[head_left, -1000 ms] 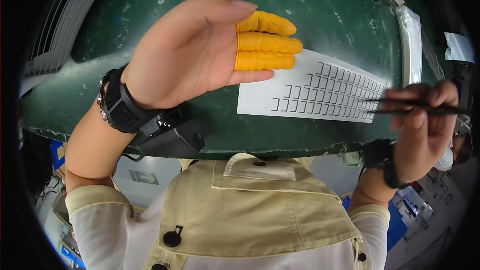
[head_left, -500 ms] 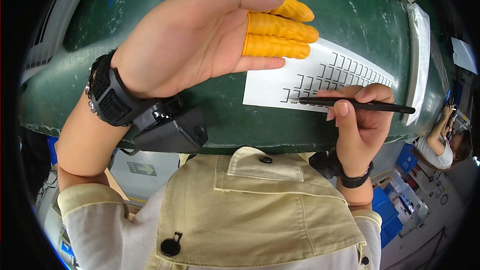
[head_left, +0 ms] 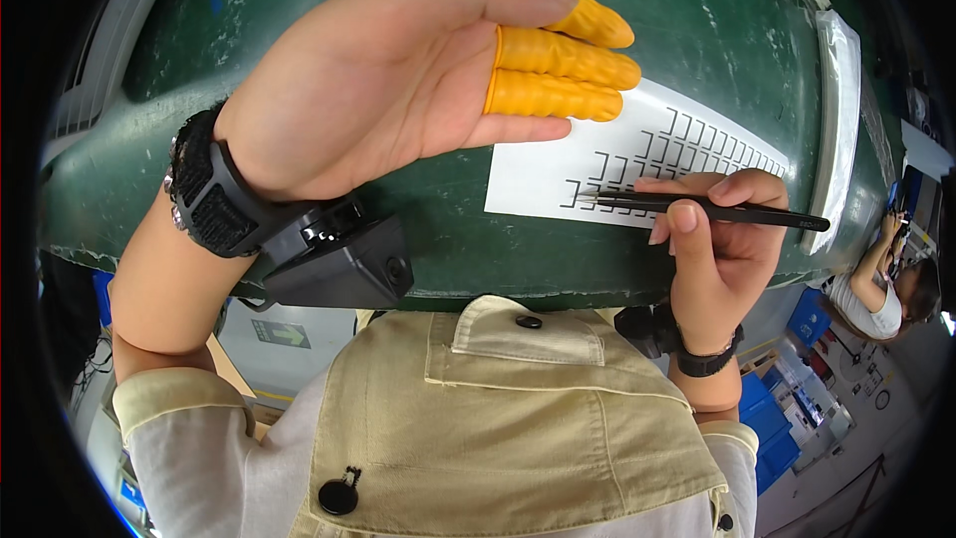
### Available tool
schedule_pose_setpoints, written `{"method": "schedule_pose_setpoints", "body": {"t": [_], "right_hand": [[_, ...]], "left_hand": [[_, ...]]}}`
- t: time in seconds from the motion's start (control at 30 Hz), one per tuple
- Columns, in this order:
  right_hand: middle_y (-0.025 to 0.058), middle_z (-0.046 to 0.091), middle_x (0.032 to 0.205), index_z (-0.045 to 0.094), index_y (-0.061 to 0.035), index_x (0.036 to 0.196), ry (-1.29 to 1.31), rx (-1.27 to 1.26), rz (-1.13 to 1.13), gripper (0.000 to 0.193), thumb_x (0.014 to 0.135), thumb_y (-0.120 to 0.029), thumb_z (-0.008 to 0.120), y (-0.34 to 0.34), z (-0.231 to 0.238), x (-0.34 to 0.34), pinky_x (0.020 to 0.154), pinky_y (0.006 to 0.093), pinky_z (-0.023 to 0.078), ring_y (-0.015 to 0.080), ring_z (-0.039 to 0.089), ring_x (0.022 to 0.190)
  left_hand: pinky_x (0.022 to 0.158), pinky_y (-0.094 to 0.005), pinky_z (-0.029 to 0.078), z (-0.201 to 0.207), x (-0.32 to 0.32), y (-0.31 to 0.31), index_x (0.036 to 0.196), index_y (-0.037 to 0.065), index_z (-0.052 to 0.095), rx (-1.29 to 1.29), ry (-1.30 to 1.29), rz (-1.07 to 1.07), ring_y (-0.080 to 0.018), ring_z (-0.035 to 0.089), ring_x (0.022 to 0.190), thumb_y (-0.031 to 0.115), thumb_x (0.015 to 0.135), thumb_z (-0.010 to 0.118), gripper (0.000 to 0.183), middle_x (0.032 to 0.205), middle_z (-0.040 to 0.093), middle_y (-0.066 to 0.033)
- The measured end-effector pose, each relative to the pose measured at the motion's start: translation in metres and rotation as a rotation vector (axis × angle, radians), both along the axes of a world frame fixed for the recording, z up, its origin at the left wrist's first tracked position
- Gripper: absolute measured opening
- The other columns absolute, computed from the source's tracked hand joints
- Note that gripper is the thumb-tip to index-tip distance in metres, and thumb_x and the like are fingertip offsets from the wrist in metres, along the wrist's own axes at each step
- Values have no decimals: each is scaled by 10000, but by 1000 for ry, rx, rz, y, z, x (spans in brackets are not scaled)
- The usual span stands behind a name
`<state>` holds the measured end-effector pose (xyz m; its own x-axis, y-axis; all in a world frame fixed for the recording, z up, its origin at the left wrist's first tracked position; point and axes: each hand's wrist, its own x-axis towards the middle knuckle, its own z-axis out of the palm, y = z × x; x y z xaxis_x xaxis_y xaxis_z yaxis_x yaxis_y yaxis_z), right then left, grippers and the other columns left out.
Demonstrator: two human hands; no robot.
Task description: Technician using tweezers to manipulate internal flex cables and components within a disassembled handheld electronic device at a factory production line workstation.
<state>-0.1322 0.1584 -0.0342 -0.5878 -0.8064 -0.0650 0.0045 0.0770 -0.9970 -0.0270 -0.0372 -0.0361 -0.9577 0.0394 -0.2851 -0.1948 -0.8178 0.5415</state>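
The right hand (head_left: pixel 727 244)'s fingers are gripping black tweezers (head_left: pixel 737 211), whose tips are pointing at the leftmost near mark on the white sheet (head_left: pixel 528 179) lying beneath those fingers; whether the tips are pinching anything, I cannot tell. Having come over from the sheet's right end, the fingers are apparently shifting the work to this corner. Farther left, the left hand (head_left: pixel 368 100) is lying loose, palm showing, its yellow finger covers (head_left: pixel 568 62) reaching over the sheet's edge

Scuffed green table (head_left: pixel 488 257); pale grey floor (head_left: pixel 334 344)
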Motion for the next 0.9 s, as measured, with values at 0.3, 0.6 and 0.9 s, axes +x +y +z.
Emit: {"method": "schedule_pose_setpoints", "body": {"t": [0.3,0.6,0.9], "right_hand": [[138,545,759,309,-57,870,-24,-23,-11,257,749,45,512,2,-1,1,635,222,432,213,581,740],[206,559,785,304,-73,899,-110,-165,-114,253,819,-242,474,1,28,-28,494,186,416,133,499,543],[135,546,881,470,-29,960,-328,-344,9,194,848,-176,411,-30,40,-138,633,272,419,66,392,544]], "left_hand": [[918,-339,317,0,2,0,1172,-107,259,9,1,5,-317,363,1112,268,829,284,509,1192,331,-265],[902,-331,336,-5,2,-2,1167,-94,285,-49,21,-4,-303,391,1092,279,818,328,512,1175,370,-238],[905,-344,332,2,0,0,1168,-47,312,-59,-39,-33,-289,397,1088,289,809,387,498,1168,391,-214]]}}
